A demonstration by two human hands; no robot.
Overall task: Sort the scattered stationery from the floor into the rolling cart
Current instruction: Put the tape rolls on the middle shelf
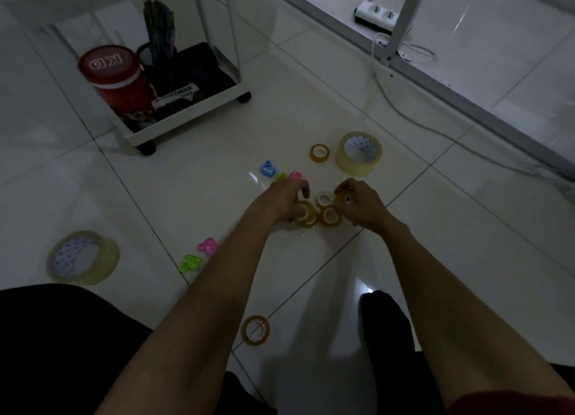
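Note:
Both hands reach into a cluster of small yellow tape rolls on the white tile floor. My left hand (284, 201) closes its fingers on one small roll (306, 217). My right hand (361, 204) grips another small roll (343, 198). Two more small rolls (323, 199) (330, 217) lie between the hands. A further small roll (320, 153) and a large clear tape roll (359, 153) sit beyond them. Sharpeners in blue (267, 168), green (280, 175) and pink (295, 175) lie just past my left hand. The white rolling cart (186, 115) stands at the far left.
Another large tape roll (82, 257) lies at the left, with a pink sharpener (208, 246) and a green one (189, 263) near my left forearm. A small roll (255, 330) sits close to my knees. A power strip (378, 16) and cable lie behind a metal frame leg (401, 19).

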